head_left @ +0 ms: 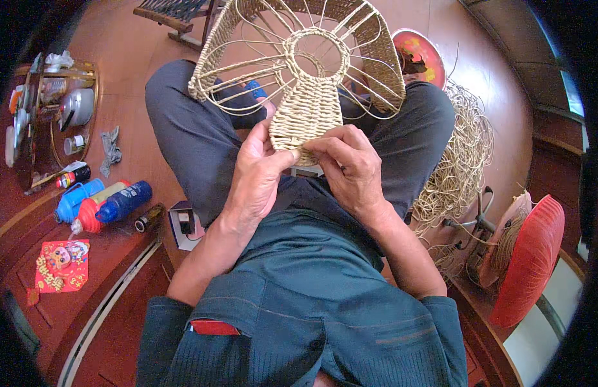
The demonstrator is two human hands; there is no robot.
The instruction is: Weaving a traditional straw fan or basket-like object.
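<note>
A half-round woven frame of straw-coloured cord (205,71) rests across my knees, with spokes running to a ring (288,55) in its middle. From the ring a tightly woven panel (306,113) widens toward me. My left hand (257,168) grips the panel's near left corner, thumb on top and fingers underneath. Along the near edge, my right hand (350,164) pinches the weave at its right side, thumb and forefinger together. Whether a loose strand end lies between those right fingertips is hidden.
A tangled heap of cord (463,161) lies on the floor to my right, beyond it a red fan (531,261). A red round basin (422,57) stands far right. On the left are a blue bottle (125,201), a red flask (92,213) and a rack (96,74) with a kettle (78,108).
</note>
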